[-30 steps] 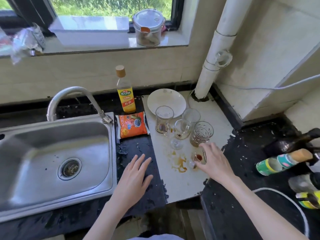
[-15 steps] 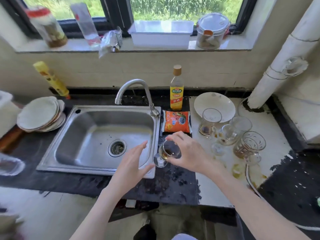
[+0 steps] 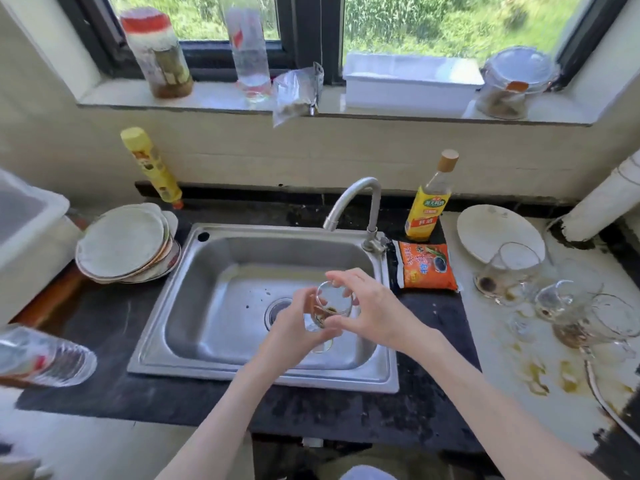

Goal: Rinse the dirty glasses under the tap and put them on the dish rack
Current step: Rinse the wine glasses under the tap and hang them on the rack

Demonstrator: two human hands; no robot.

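Both hands on one small stemmed glass (image 3: 329, 306) over the sink (image 3: 221, 296), seen from the head view, the only view. Right hand (image 3: 372, 308) curled over the rim and bowl from the right; left hand (image 3: 294, 327) cupped round the lower bowl and stem from the left (each grip clasping the glass, neither slack). Held tilted, brown dregs pooled in the bottom, presumably so that spills land in the basin and not on the table (image 3: 104, 341). Sits near the drain (image 3: 277, 308), forward of the tap (image 3: 356, 206) spout, not yet under it; no water seen running.

Waiting to the right on the pale, stained worktop: three more dirty glasses (image 3: 512, 271), close together beside a white plate (image 3: 485, 230). Left of the sink, a stack of plates (image 3: 124, 244). Behind the tap, a yellow-labelled bottle (image 3: 429, 206) and an orange packet (image 3: 427, 268). No dish rack made out for certain; perhaps the white tub at the far left edge, but cannot tell.

Likely next: tap on, glass up under the spout.
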